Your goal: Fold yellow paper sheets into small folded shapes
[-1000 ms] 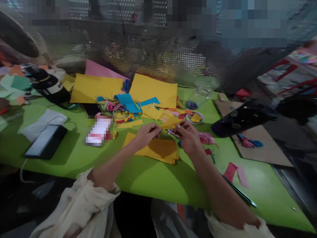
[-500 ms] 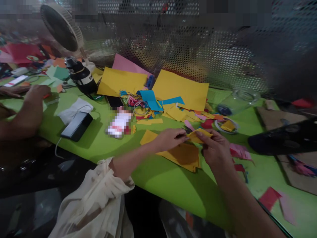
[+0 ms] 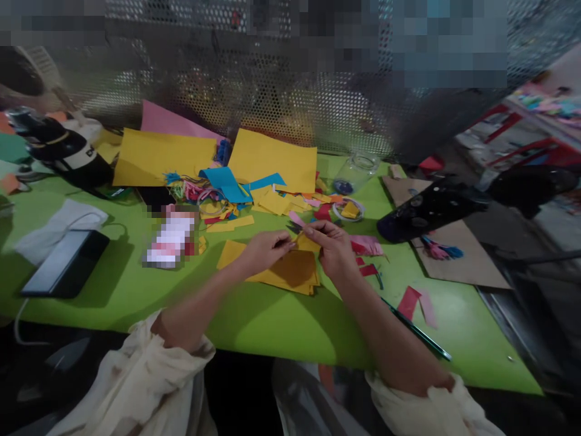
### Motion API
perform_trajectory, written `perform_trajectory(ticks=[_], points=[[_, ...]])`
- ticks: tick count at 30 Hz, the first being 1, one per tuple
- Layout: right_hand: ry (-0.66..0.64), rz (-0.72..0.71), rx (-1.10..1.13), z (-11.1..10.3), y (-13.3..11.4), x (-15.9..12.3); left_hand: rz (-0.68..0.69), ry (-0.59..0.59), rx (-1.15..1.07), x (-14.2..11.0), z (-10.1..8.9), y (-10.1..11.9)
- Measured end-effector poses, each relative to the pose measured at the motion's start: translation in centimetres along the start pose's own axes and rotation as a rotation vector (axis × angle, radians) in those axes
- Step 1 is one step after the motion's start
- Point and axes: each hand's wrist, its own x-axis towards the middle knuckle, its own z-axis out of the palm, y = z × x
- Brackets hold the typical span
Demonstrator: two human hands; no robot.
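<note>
Over yellow stack (image 3: 288, 274), both hands (image 3: 333, 245) pinching yellow paper (image 3: 308, 243); black bottle (image 3: 57, 146) at left, white label (image 3: 80, 157) unreadable.

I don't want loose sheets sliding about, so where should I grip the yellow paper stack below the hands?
Probably the near right corner of the yellow paper stack, approached from the person's side and pinched top and bottom: that corner is uncovered, its sheets splay slightly, and the left forearm crosses the left part.

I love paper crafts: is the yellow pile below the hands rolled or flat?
Flat: the pile lies on the table, its corners slightly offset.
</note>
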Motion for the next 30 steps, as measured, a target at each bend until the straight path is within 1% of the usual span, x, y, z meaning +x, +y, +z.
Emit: perform_trajectory(ticks=[3,6,9,12,15,17,19,21,23,24,26,30], points=[[0.056,-0.033,0.062,-0.6,-0.4,0.4,-0.016,0.005,-0.041,0.0,0.0,0.0],[0.080,-0.030,0.114,-1.1,-1.0,0.7,-0.051,0.053,-0.115,-0.1,-0.2,-0.2],[0.027,-0.035,0.046,-1.0,-1.4,0.6,-0.096,0.121,-0.168,0.0,-0.4,-0.3],[-0.039,-0.046,-0.051,-0.6,-1.2,0.3,-0.102,0.142,-0.177,0.0,-0.5,-0.2],[-0.025,-0.087,-0.071,-0.5,-0.8,0.0,-0.135,0.161,-0.241,0.2,-0.4,-0.1],[0.015,-0.187,-0.125,-0.7,-0.8,-0.1,-0.201,0.200,-0.339,0.3,-0.3,-0.1],[0.046,-0.355,-0.270,-0.8,-1.0,-0.3,-0.287,0.232,-0.456,0.3,-0.3,0.1],[0.049,-0.529,-0.447,-0.9,-1.3,-0.6,-0.350,0.199,-0.578,0.3,-0.2,0.2],[0.014,-0.644,-0.586,-0.8,-1.4,-0.8,-0.387,0.122,-0.707,0.1,-0.1,0.4],[-0.010,-0.679,-0.633,-0.7,-1.3,-0.9,-0.400,0.096,-0.766,0.1,0.0,0.5],[-0.073,-0.708,-0.700,-0.6,-1.2,-1.0,-0.404,0.087,-0.852,0.0,0.0,0.4],[-0.178,-0.683,-0.737,-0.6,-1.0,-0.9,-0.352,0.119,-0.889,0.1,-0.2,0.0]])
